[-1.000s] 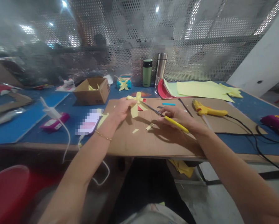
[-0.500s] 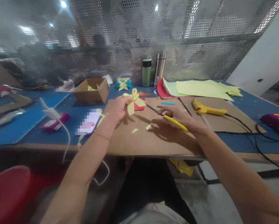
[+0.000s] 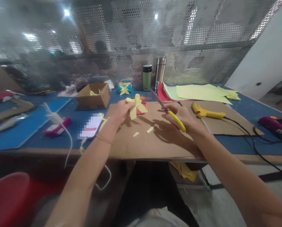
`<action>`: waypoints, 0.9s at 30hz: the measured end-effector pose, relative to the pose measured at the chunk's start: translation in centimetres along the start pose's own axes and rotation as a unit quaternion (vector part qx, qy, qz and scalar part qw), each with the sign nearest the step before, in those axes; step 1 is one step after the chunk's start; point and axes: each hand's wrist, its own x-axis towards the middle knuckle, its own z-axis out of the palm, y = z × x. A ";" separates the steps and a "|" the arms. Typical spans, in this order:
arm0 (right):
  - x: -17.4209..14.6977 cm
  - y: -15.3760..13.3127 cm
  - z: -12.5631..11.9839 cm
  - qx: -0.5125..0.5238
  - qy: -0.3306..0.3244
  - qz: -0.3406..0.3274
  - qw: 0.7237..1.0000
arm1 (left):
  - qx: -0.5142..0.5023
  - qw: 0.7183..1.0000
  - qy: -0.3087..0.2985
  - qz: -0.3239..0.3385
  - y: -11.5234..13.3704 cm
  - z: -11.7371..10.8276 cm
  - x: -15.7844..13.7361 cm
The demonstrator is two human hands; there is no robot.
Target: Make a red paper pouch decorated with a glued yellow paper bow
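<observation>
A pale yellow bow (image 3: 136,106) with pointed tails is pinched in my left hand (image 3: 122,113), above the cardboard sheet (image 3: 131,148). My right hand (image 3: 182,116) is closed round the yellow handles of a pair of scissors (image 3: 175,119). Their blades are parted and point up and away, apart from the bow. Behind the bow a red piece (image 3: 141,108) lies on the cardboard, partly hidden. Two small yellow offcuts (image 3: 150,129) rest between my hands.
A yellow glue gun (image 3: 207,113) with a black cord lies right. Further back stand a cardboard box (image 3: 93,99), a teal item with a yellow bow (image 3: 124,88), a green tumbler (image 3: 147,78) and a steel flask (image 3: 160,74). Yellow sheets (image 3: 200,93) lie back right; a phone (image 3: 91,126) is left.
The scissors have moved away from the bow to the right, and their blades have swung upward and parted. My left hand still holds the bow, now turned slightly. The view has shifted a little.
</observation>
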 end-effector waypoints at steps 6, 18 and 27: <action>-0.3 -0.5 0.5 0.111 0.026 -0.041 0.993 | 0.074 0.991 -0.114 -0.006 0.6 2.8 -2.6; 0.1 -0.4 1.9 0.142 -0.029 -0.071 0.987 | 0.092 0.984 -0.153 -0.021 0.2 4.3 -3.7; -0.5 -0.9 1.7 0.129 -0.052 -0.049 0.989 | 0.095 0.985 -0.144 -0.023 0.2 4.4 -3.7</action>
